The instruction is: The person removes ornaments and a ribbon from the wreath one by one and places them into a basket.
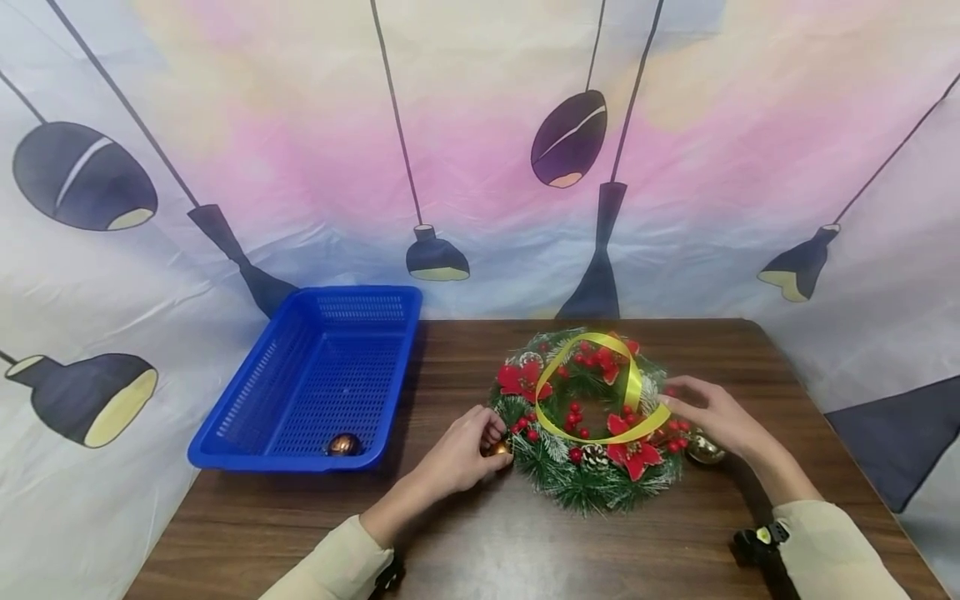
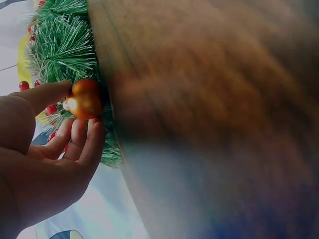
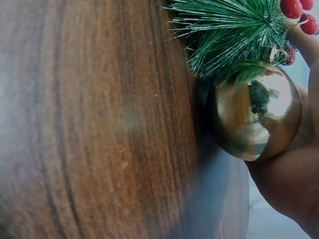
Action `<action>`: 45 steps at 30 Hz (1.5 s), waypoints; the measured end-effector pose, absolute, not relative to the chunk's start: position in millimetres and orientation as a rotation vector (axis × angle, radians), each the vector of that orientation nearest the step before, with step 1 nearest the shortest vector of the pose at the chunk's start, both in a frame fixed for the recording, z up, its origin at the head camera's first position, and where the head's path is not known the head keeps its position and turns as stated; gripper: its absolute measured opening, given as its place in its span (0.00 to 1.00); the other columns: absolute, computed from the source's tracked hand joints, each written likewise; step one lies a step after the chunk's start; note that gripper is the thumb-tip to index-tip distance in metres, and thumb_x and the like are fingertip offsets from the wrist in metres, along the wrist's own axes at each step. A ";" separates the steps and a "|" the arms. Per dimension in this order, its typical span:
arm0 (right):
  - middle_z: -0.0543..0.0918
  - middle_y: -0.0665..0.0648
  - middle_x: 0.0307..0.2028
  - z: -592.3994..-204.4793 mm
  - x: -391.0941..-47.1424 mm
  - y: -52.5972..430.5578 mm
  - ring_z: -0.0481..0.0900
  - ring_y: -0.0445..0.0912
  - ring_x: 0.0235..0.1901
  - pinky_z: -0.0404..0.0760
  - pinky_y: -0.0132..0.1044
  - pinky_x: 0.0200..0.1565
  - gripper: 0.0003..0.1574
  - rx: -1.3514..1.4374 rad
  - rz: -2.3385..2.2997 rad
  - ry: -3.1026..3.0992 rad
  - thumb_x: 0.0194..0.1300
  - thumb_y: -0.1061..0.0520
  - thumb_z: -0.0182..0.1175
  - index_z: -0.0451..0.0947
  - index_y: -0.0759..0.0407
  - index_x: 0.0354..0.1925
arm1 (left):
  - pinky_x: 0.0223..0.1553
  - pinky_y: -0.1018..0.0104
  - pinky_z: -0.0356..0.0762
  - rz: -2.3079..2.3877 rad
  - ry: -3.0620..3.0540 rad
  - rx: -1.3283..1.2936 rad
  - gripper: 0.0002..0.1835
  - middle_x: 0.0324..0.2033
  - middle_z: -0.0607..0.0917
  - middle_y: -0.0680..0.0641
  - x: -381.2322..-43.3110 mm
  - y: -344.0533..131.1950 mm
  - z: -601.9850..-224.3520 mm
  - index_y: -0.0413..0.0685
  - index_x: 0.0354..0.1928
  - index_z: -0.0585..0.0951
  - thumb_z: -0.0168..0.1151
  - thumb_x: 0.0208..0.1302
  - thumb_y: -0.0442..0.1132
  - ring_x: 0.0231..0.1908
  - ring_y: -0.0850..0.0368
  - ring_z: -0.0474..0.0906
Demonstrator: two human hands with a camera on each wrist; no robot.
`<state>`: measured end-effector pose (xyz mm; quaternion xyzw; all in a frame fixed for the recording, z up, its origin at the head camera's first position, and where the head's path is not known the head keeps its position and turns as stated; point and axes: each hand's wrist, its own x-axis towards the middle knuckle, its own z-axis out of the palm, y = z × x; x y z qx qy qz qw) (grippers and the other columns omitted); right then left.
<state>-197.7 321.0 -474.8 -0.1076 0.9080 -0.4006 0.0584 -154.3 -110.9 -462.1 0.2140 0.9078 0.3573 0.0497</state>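
Observation:
A green Christmas wreath with red flowers, red berries and pinecones lies on the table; a loop of yellow ribbon stands up from it. At the wreath's left edge my left hand pinches a small orange-gold Christmas ball between thumb and fingertips, against the green needles. My right hand grips the wreath's right edge near the berries, its fingertips partly hidden. Just below that hand, a larger shiny gold Christmas ball sits beside the needles, its metal cap toward the wreath.
A blue plastic basket stands at the table's left, holding a copper-brown Christmas ball in its near right corner. Behind the brown wooden table hangs a cloth printed with lamps.

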 end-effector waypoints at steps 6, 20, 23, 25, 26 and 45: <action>0.78 0.70 0.65 -475.8 -197.1 322.5 0.73 0.70 0.66 0.73 0.73 0.59 0.35 -0.323 -1.230 2.754 0.80 0.40 0.59 0.74 0.62 0.70 | 0.47 0.66 0.83 1.105 2.724 0.685 0.22 0.42 0.81 0.52 -156.7 -109.1 -465.0 0.47 0.49 0.77 0.81 0.60 0.40 0.42 0.60 0.79; 0.77 0.70 0.67 -475.1 -199.1 319.0 0.67 0.72 0.70 0.67 0.78 0.61 0.36 -0.304 -1.221 2.756 0.79 0.37 0.60 0.75 0.60 0.70 | 0.46 0.67 0.85 1.185 2.714 0.766 0.19 0.42 0.83 0.56 -159.1 -120.0 -448.6 0.49 0.52 0.79 0.79 0.64 0.40 0.42 0.63 0.81; 0.77 0.70 0.67 -475.2 -199.0 319.0 0.67 0.72 0.70 0.67 0.78 0.61 0.36 -0.304 -1.220 2.761 0.79 0.37 0.60 0.75 0.60 0.70 | 0.48 0.67 0.85 1.217 2.726 0.804 0.19 0.43 0.83 0.58 -158.2 -118.3 -444.1 0.50 0.52 0.80 0.78 0.65 0.41 0.44 0.63 0.82; 0.77 0.70 0.67 -475.4 -198.6 318.8 0.68 0.73 0.70 0.67 0.78 0.62 0.36 -0.301 -1.220 2.762 0.79 0.37 0.59 0.75 0.60 0.70 | 0.49 0.66 0.85 1.234 2.744 0.823 0.18 0.44 0.83 0.58 -157.7 -117.1 -442.0 0.51 0.52 0.80 0.78 0.65 0.42 0.45 0.63 0.82; 0.77 0.70 0.67 -475.6 -198.4 318.6 0.68 0.73 0.70 0.67 0.78 0.62 0.36 -0.301 -1.220 2.762 0.79 0.37 0.59 0.75 0.60 0.70 | 0.50 0.66 0.85 1.241 2.752 0.830 0.18 0.44 0.83 0.58 -157.4 -116.5 -441.1 0.51 0.52 0.80 0.78 0.66 0.42 0.45 0.63 0.82; 0.77 0.70 0.67 -477.9 -197.5 319.2 0.66 0.73 0.70 0.65 0.79 0.62 0.35 -0.299 -1.237 2.752 0.79 0.38 0.59 0.75 0.60 0.69 | 0.54 0.68 0.84 1.455 2.720 0.786 0.15 0.46 0.84 0.57 -157.0 -112.0 -435.5 0.50 0.51 0.83 0.77 0.66 0.39 0.47 0.63 0.84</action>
